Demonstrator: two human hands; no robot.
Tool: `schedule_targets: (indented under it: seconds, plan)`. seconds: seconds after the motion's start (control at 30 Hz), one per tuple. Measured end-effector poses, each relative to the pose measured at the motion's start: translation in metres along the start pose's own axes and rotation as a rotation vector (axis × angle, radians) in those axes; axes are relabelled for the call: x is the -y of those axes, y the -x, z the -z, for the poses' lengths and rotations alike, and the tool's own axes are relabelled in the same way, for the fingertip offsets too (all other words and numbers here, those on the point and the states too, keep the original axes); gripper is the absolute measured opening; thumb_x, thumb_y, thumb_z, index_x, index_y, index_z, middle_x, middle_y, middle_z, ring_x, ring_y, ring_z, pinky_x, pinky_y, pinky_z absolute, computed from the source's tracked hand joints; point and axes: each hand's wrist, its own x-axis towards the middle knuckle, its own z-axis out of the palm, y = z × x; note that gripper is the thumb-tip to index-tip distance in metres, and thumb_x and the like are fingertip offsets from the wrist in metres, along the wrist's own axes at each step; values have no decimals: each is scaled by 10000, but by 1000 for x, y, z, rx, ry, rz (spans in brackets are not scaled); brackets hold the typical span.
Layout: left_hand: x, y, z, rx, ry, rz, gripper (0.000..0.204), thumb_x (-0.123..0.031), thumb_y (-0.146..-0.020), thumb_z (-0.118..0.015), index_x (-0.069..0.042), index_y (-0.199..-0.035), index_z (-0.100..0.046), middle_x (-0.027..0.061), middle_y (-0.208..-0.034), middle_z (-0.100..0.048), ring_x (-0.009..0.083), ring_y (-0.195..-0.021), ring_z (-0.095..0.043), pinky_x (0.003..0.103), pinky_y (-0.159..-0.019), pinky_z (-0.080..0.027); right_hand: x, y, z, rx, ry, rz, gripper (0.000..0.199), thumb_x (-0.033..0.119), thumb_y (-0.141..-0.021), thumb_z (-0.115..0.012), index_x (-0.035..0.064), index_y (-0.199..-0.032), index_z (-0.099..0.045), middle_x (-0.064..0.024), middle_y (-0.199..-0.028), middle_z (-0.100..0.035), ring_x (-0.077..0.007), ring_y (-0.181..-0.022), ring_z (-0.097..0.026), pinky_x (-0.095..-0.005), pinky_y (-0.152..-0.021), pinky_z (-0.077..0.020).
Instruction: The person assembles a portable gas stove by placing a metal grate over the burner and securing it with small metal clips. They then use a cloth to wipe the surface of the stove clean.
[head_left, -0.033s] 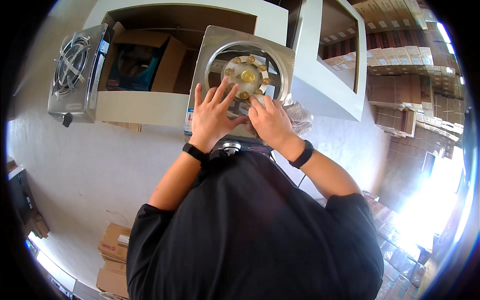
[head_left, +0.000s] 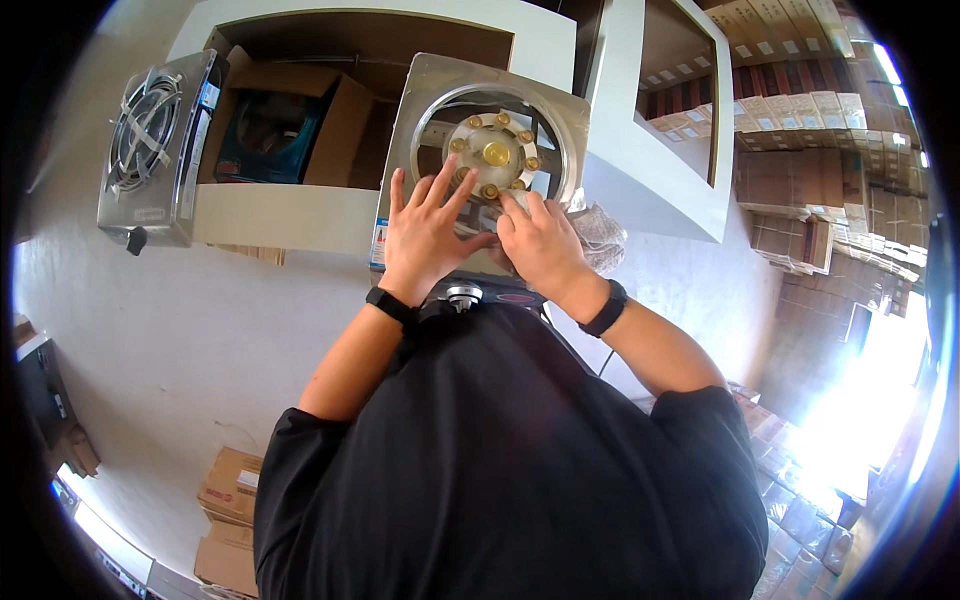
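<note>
While the left hand (head_left: pixel 424 238) spread over the front of the stove (head_left: pixel 426 80), its grip apart, the right hand (head_left: pixel 540 240) held bent fingers near the burner (head_left: pixel 496 153); whether that grip was clamped, I could not tell. The stove lay before the shirt (head_left: pixel 510 460), right of a 2nd stove (head_left: pixel 160 198).

Compared with earlier picture, found only marginal displacement. At upper centre of frame, noted stove (head_left: pixel 497 153) very slightly lower and farther right. At upper left, noted same small drift, rightward and downward, in second stove (head_left: pixel 145 135) and in carton (head_left: pixel 343 130). At lower right, noted edge of right sleeve (head_left: pixel 692 412) marginally farther right. Unable to attribute to movement of view or of things.
</note>
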Motion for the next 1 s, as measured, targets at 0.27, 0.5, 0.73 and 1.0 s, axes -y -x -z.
schedule_targets:
  seconds: [0.27,0.5,0.73,1.0]
  plan:
    - [-1,2,-3,23,-13,6,891,-588,-772,-821,-210,-1530,-545,60,-1598,-492,242,-1330,-544,599,-1270,-192,-26,13,13,160,32,-129,176,124,-771,-691,44,-923,-728,-124,-1127,-704,-311,-1040,-613,-420,-867,-541]
    - [-1,1,-1,22,-49,-8,886,-606,-766,-819,-200,-1512,-565,63,-1588,-503,242,-1311,-554,603,-1260,-214,-61,-5,2,-16,-119,60,171,45,-795,-656,41,-960,-702,-69,-1232,-712,-280,-1012,-628,-384,-821,-573]
    - [-1,1,1,23,-37,16,900,-601,-746,-832,-202,-1509,-569,57,-1590,-506,234,-1315,-563,592,-1269,-211,-50,-10,3,51,-68,-71,116,63,-838,-657,60,-948,-696,-57,-988,-736,-284,-965,-651,-389,-793,-585]
    - [-2,0,3,23,-19,25,894,-607,-755,-822,-191,-1506,-572,68,-1588,-506,246,-1306,-567,587,-1274,-202,-56,-18,8,208,-63,-217,140,46,-866,-628,52,-1001,-666,-86,-959,-739,-316,-959,-666,-420,-783,-589]
